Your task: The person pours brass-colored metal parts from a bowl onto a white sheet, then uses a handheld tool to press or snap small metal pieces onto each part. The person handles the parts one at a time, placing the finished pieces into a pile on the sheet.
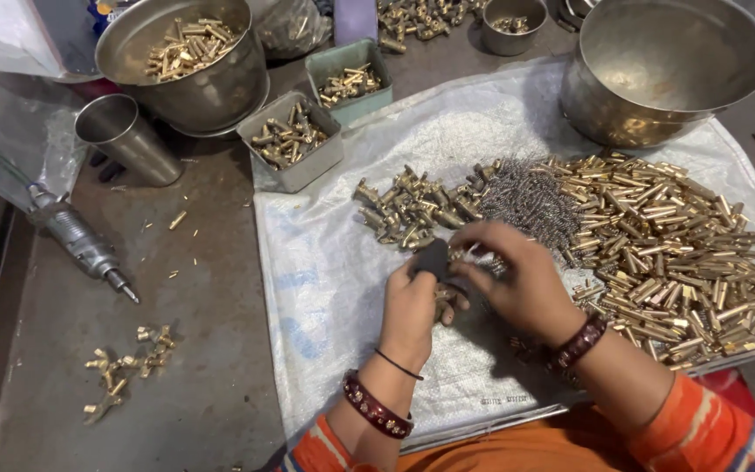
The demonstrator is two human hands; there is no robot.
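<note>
A small dark part [434,259] is pinched by the left hand [411,308] and right hand [517,278], brought together beside heaped brass fittings [683,253].

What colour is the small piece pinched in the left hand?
Black piece, held by the left hand; seen in the head view.

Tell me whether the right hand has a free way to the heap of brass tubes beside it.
Probably yes. The right hand sits just left of the heap of brass tubes on the same white sack sheet, with nothing standing between them. It is busy at a small dark part with the left hand.
</note>
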